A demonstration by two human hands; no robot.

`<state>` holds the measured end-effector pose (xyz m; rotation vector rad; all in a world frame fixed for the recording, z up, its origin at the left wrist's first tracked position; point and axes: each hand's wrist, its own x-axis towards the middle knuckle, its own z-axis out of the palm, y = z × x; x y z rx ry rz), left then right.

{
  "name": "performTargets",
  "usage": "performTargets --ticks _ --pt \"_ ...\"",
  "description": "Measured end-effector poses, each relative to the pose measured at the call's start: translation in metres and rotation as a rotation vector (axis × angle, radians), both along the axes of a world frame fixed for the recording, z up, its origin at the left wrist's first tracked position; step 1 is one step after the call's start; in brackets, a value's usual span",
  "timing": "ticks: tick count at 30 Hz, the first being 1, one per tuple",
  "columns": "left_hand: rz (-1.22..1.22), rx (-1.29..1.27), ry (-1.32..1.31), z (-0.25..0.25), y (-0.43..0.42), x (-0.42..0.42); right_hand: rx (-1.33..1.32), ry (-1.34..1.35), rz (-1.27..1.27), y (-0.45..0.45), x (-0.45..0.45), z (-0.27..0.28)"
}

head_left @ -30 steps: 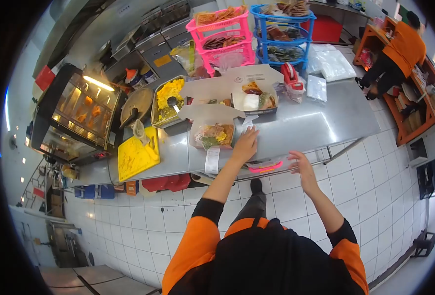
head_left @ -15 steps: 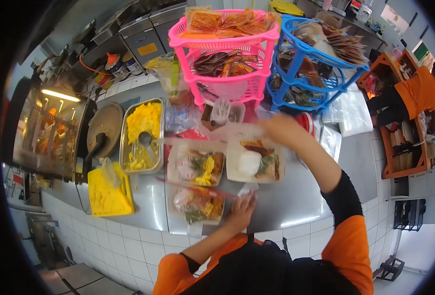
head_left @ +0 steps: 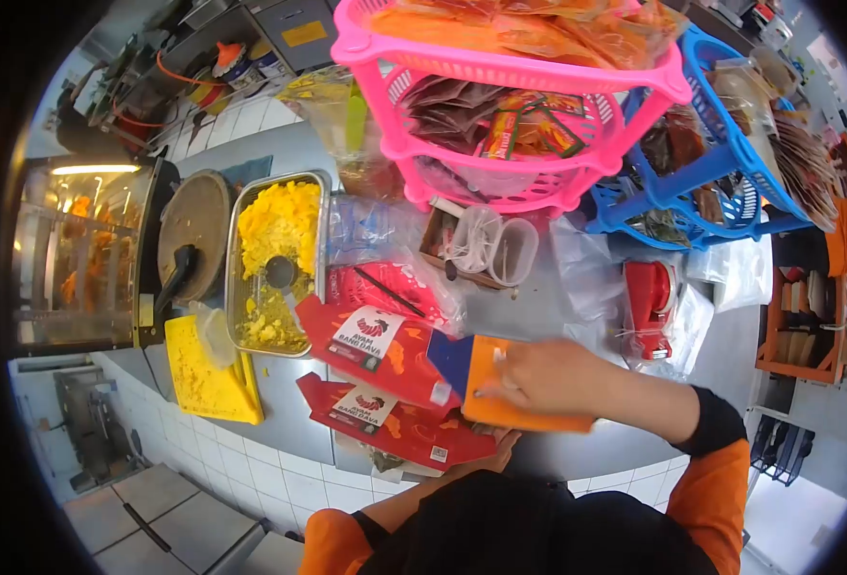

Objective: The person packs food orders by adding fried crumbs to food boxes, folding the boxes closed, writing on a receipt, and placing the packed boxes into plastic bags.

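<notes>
My right hand [head_left: 543, 379] lies over an orange food box with a blue side [head_left: 486, 359], touching its top panel. Its fingers look bent but are blurred. Two red printed food boxes, the upper one [head_left: 400, 364] and the lower one [head_left: 414, 431], lie beside it with their lids down over the food. My left hand [head_left: 486, 460] is at the lower right edge of the lower red box. The box hides most of its fingers.
A metal tray of yellow food [head_left: 275, 230] and a yellow cutting board [head_left: 208, 374] are on the left. Tiered pink [head_left: 510, 77] and blue baskets [head_left: 692, 163] with packets stand behind. A clear container [head_left: 515, 251] and a red object [head_left: 649, 297] are on the counter.
The lids, open over rice and other food earlier, now cover the three boxes. My right hand moved down toward me, onto the orange box. The view shifted closer to the counter.
</notes>
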<state>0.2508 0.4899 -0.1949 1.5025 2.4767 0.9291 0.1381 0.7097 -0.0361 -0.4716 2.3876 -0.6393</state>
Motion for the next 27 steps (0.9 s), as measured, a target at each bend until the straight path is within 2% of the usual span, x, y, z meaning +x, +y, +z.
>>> performTargets --ticks 1,3,4,5,6,10,13,16,18,20,22,24,26,27 --pt "0.002 0.025 -0.021 -0.009 -0.002 0.006 0.102 0.023 -0.057 -0.016 -0.023 0.003" --pt "0.004 0.084 -0.048 -0.022 0.0 0.006 -0.022 0.408 0.026 -0.063 -0.066 -0.044" --pt "-0.002 0.085 -0.012 -0.026 0.0 0.005 -0.049 0.432 0.086 -0.081 -0.085 -0.06" --pt "-0.015 0.09 0.02 -0.029 0.0 0.004 -0.071 0.453 0.142 -0.096 -0.102 -0.073" --pt "-0.033 0.1 0.049 -0.031 0.001 0.005 -0.035 0.416 0.073 -0.111 -0.117 -0.087" --pt "-0.012 0.057 -0.21 -0.007 0.004 0.0 0.155 0.214 -0.056 -0.139 -0.15 -0.12" --pt "0.06 0.06 -0.241 0.004 0.005 -0.002 0.189 0.267 0.078 -0.132 -0.152 -0.102" --pt "0.079 0.019 -0.214 0.006 0.005 0.002 0.13 0.457 0.274 -0.111 -0.144 -0.072" --pt "0.082 -0.057 -0.233 0.005 0.005 0.006 0.333 0.531 0.474 -0.093 -0.138 -0.051" --pt "0.111 -0.055 -0.089 -0.007 0.005 0.018 0.413 0.566 0.337 -0.06 -0.094 0.003" --pt "0.125 -0.063 0.001 -0.006 0.006 0.035 0.007 0.676 0.086 -0.019 -0.023 0.049" --pt "0.141 -0.068 0.028 0.003 0.016 0.06 -0.204 0.867 0.028 0.022 0.051 0.046" --pt "0.079 0.007 0.063 -0.008 0.032 0.1 -0.489 0.938 0.069 0.045 0.112 0.001" --pt "0.05 0.04 0.081 -0.012 0.041 0.117 -0.42 0.936 -0.001 0.042 0.151 -0.034"
